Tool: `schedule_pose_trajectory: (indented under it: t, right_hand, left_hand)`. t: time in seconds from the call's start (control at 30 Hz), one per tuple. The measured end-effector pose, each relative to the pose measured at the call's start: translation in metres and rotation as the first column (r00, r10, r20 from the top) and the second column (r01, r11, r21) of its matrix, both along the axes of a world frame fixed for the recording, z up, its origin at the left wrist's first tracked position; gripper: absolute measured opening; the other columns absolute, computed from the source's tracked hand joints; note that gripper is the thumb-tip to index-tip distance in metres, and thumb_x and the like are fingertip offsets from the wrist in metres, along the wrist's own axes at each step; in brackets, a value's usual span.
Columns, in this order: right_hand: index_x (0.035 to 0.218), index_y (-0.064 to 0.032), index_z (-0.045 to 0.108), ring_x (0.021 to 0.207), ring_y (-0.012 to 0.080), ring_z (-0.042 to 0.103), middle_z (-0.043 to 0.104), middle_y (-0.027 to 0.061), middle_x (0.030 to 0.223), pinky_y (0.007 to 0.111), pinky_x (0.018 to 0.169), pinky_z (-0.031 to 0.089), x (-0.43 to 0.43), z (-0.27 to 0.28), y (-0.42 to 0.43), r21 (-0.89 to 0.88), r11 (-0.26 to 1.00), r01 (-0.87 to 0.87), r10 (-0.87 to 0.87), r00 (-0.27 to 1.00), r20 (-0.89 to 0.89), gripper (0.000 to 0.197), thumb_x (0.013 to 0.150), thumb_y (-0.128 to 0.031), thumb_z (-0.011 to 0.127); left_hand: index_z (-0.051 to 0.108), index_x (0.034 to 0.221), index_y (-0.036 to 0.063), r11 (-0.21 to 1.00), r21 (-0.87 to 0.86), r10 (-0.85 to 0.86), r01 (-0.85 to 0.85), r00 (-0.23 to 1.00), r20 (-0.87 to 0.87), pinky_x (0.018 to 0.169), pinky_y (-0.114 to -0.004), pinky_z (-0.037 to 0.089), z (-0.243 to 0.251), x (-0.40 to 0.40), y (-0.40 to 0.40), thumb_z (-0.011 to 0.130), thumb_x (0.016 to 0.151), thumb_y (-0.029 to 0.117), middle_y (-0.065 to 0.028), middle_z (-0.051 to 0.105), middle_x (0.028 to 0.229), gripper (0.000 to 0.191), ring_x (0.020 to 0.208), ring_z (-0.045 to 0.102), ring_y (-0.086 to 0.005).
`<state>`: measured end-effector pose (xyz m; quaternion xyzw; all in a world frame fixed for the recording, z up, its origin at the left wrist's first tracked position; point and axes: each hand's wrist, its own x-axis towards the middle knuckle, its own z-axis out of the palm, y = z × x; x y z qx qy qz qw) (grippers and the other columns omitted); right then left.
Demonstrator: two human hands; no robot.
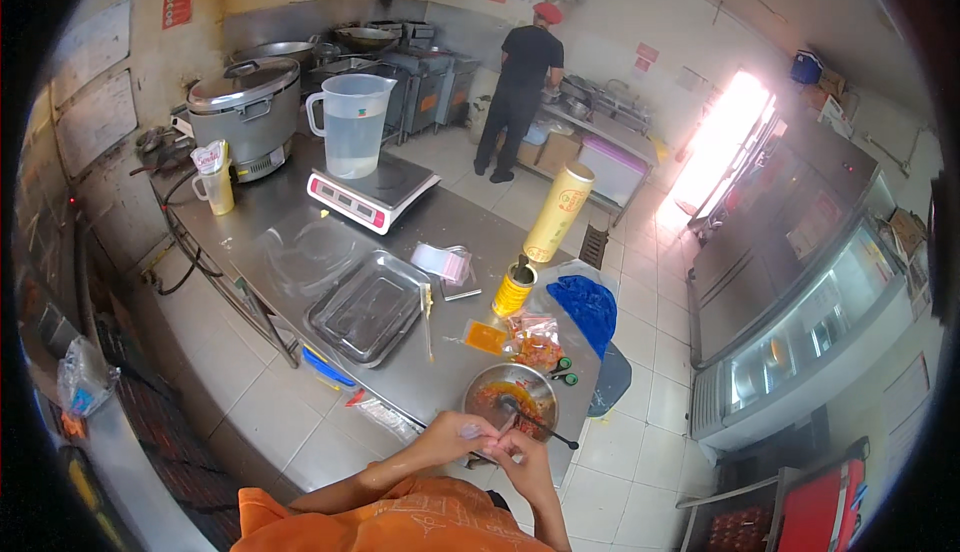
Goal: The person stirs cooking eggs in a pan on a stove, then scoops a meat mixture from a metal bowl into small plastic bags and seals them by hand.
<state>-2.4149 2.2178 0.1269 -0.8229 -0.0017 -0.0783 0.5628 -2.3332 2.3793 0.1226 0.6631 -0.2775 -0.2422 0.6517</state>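
Observation:
My left hand point(454, 438) and my right hand point(525, 463) meet at the near rim of a steel mixing bowl point(477, 385). Their fingertips pinch a small piece of clear plastic point(508, 423), apparently a bag; the fingers hide most of it. Inside the bowl is a reddish-orange chopped mixture point(529, 400). A black-handled ladle or spoon point(551, 436) rests in it, its handle over the right rim. Just beyond lie green-handled scissors point(566, 372), filled plastic bags of red mixture point(536, 346) and a flat packet of orange sauce point(485, 337).
The steel table point(285, 241) also bears a black tray point(367, 312), a stack of plastic bags point(441, 262), a yellow can point(514, 293), a tall yellow cylinder point(559, 211), a blue cloth point(585, 308), a scale point(375, 188) with a water jug point(352, 128), and a rice cooker point(247, 117). A co-worker point(525, 87) stands beyond.

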Motion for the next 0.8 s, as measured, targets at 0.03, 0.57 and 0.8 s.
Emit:
schedule_pose_trajectory:
  t: [0.03, 0.57, 0.8]
  right_hand:
    - [0.076, 0.0005, 0.062, 0.062, 0.0078, 0.053, 0.059, 0.0024, 0.067, 0.024, 0.059, 0.044, 0.0, -0.003, -0.001, 0.002, 1.0, 0.002, -0.002, 1.0, 0.0, 0.01, 0.076, -0.004, 0.07]
    - [0.08, -0.0039, 0.058, 0.062, 0.0333, 0.059, 0.061, 0.0146, 0.07, 0.043, 0.054, 0.044, -0.018, -0.004, 0.033, -0.479, 0.815, 0.326, -0.355, 0.934, 0.032, 0.01, 0.08, -0.013, 0.056]
    - [0.08, -0.0034, 0.057, 0.074, 0.033, 0.058, 0.058, 0.0149, 0.078, 0.043, 0.061, 0.047, -0.018, -0.001, 0.032, -0.619, 0.696, 0.365, -0.317, 0.929, 0.191, 0.011, 0.079, -0.015, 0.057]
  left_hand:
    - [0.068, 0.096, 0.0076, 0.998, 0.061, -0.005, 0.01, 0.997, -0.08, 0.068, -0.027, 0.05, 0.005, -0.001, 0.002, 0.067, 0.081, 0.018, -0.004, 0.068, 0.078, 0.019, 0.07, 0.06, -0.0106]
    - [0.06, 0.086, 0.0042, 0.943, 0.268, 0.052, -0.199, 0.881, 0.469, 0.064, -0.042, 0.049, -0.01, -0.02, 0.0, 0.064, 0.078, 0.018, -0.0165, 0.062, 0.076, 0.017, 0.072, 0.061, -0.0368]
    - [0.058, 0.098, 0.0058, 0.943, 0.163, 0.15, -0.292, 0.805, 0.574, 0.064, -0.041, 0.052, 0.026, -0.026, -0.003, 0.061, 0.079, 0.014, -0.014, 0.062, 0.09, 0.021, 0.077, 0.062, -0.0345]
